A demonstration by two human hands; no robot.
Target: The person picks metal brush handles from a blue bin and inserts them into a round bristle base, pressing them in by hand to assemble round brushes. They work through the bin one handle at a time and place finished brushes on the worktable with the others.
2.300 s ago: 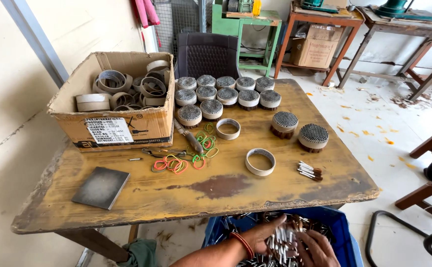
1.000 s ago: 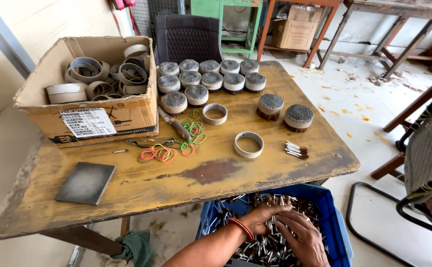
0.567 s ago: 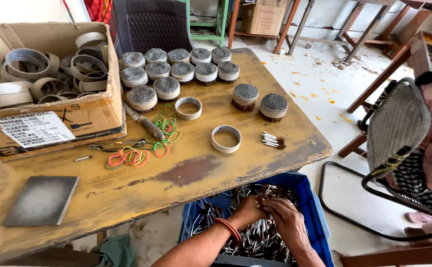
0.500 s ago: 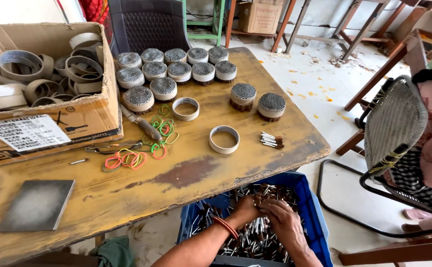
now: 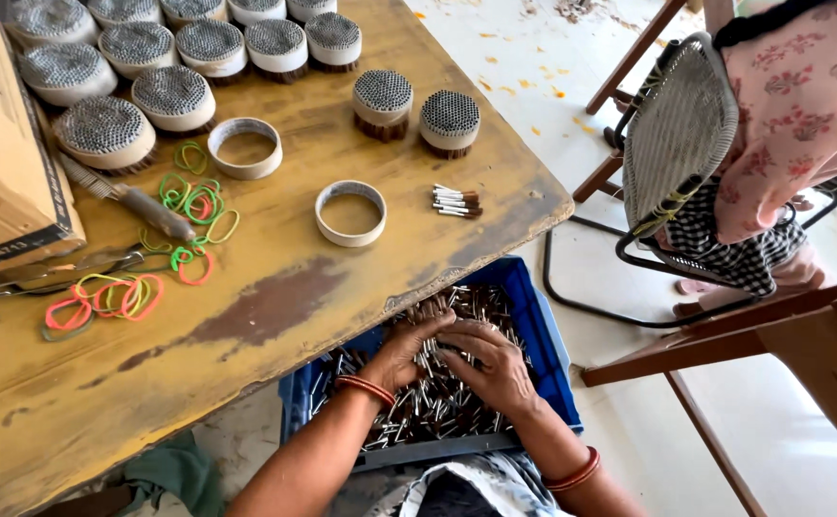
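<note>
Both my hands reach down into a blue plastic crate (image 5: 550,345) under the table edge. The crate is full of small brown and silver sticks (image 5: 437,407). My left hand (image 5: 401,352) lies palm down on the sticks, fingers curled into the pile. My right hand (image 5: 487,362) rests beside it, fingers spread over the sticks and touching the left fingertips. Whether either hand has a firm hold on sticks I cannot tell. On the worn yellow table (image 5: 275,306) above lie a few loose sticks (image 5: 455,201) and two empty white rings (image 5: 350,213).
Round bundles of packed sticks (image 5: 382,98) stand in rows at the table's far side. Coloured rubber bands (image 5: 189,215), a knife-like tool (image 5: 131,196) and a cardboard box (image 5: 7,172) lie left. A wire chair (image 5: 677,144) and a seated person in pink (image 5: 792,96) are right.
The view has swung down and right, closing in on the crate. My hands have stayed in the sticks, shifting slightly closer together. The person on the chair has come into view.
</note>
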